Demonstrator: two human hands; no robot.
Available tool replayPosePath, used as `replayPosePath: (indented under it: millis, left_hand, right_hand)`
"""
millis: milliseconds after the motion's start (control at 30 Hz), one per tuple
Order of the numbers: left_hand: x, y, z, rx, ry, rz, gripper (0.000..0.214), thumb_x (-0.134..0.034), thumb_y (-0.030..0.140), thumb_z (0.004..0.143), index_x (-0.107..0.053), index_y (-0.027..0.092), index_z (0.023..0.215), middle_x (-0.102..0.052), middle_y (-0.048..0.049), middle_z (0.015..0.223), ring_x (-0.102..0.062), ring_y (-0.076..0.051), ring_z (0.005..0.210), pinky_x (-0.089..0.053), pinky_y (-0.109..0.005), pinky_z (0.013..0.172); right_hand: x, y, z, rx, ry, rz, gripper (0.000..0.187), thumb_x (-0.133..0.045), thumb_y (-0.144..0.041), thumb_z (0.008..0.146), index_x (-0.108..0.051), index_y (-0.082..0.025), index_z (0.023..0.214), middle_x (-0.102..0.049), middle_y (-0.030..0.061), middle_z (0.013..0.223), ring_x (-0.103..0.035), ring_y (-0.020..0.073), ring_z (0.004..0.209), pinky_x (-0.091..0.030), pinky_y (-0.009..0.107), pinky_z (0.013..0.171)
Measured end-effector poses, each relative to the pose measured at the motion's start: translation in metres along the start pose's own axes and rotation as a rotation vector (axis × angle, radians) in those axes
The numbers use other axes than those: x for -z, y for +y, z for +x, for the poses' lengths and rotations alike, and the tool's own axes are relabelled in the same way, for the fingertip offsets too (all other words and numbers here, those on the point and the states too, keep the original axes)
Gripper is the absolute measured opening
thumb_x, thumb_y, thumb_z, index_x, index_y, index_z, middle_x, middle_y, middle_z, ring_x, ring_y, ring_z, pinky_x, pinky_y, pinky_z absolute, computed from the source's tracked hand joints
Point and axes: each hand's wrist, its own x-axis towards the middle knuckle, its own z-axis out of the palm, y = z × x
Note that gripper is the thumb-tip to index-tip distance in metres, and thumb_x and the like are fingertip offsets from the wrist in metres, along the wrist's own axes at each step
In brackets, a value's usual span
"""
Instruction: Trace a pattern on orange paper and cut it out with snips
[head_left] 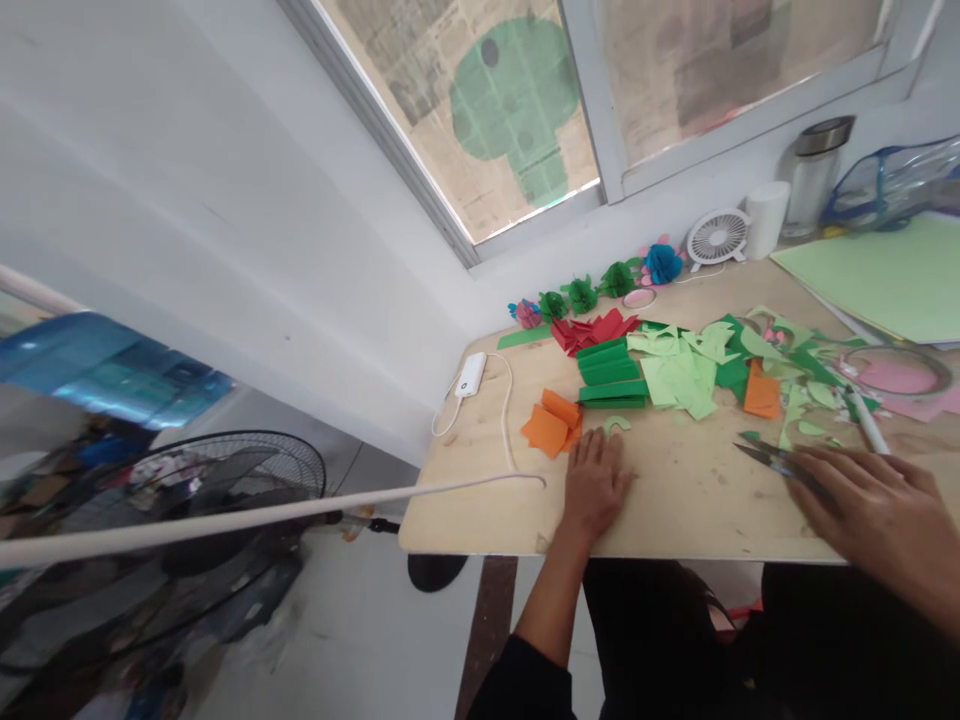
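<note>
My left hand lies palm down on the wooden table with its fingers stretched out, holding nothing I can see. Its fingertips are beside folded orange paper and just below a small curved light green paper piece. At the right, my right hand is closed over the handles of a pair of scissors. The blades point left, low over the table, and the handles are mostly hidden under the hand. Folded dark green paper and light green paper scraps lie beyond both hands.
Paper pom-poms, red paper, a small white fan and a glass bottle line the back. Tape and a white pen lie right. A power bank with a cable is left; a floor fan stands beyond.
</note>
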Motion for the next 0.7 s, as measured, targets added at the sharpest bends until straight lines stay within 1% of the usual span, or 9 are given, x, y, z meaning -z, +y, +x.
replayPosePath:
  millis: [167,267,500,600,700]
  left_hand:
    - [-0.001,-0.008,0.001,-0.035,0.04,-0.006,0.057,-0.052,0.036,0.1,-0.045,0.02,0.154,-0.05,-0.0125,0.157,-0.043,-0.03,0.148,-0.037,-0.051,0.122]
    - [-0.004,-0.01,-0.001,-0.054,0.095,0.001,0.055,-0.053,0.032,0.099,-0.048,0.02,0.152,-0.048,-0.0121,0.159,-0.042,-0.032,0.149,-0.037,-0.054,0.122]
    - [-0.014,-0.013,-0.007,-0.061,0.255,0.038,0.05,-0.053,0.024,0.097,-0.053,0.018,0.147,-0.059,-0.0137,0.148,-0.047,-0.031,0.145,-0.043,-0.054,0.118]
    - [-0.014,-0.013,-0.006,-0.065,0.272,0.039,0.052,-0.055,0.023,0.096,-0.052,0.019,0.148,-0.061,-0.0136,0.146,-0.048,-0.031,0.144,-0.044,-0.056,0.117]
    - [-0.013,-0.014,-0.006,-0.074,0.27,0.037,0.051,-0.055,0.023,0.097,-0.052,0.019,0.147,-0.062,-0.0138,0.144,-0.048,-0.032,0.144,-0.044,-0.057,0.117]
  right_hand:
    - [0.002,-0.002,0.001,-0.056,-0.022,0.042,0.021,-0.059,-0.028,0.095,-0.07,-0.021,0.111,-0.078,0.007,0.108,-0.07,0.0234,0.098,-0.042,0.037,0.087]
    - [0.003,-0.003,0.002,-0.053,-0.026,0.039,0.018,-0.059,-0.027,0.096,-0.071,-0.021,0.108,-0.078,0.0069,0.106,-0.07,0.0214,0.095,-0.043,0.036,0.087]
    - [-0.003,-0.002,-0.004,-0.045,-0.001,0.121,0.022,-0.057,-0.033,0.098,-0.068,-0.02,0.112,-0.077,0.0074,0.104,-0.069,0.0242,0.094,-0.044,0.038,0.083]
    - [-0.001,-0.003,-0.001,-0.04,-0.005,0.106,0.025,-0.056,-0.034,0.099,-0.067,-0.02,0.115,-0.076,0.0087,0.105,-0.069,0.0251,0.093,-0.044,0.039,0.082]
    - [0.0,-0.005,0.003,-0.037,-0.001,0.107,0.024,-0.056,-0.033,0.099,-0.066,-0.021,0.117,-0.076,0.0081,0.108,-0.07,0.0246,0.093,-0.045,0.039,0.083]
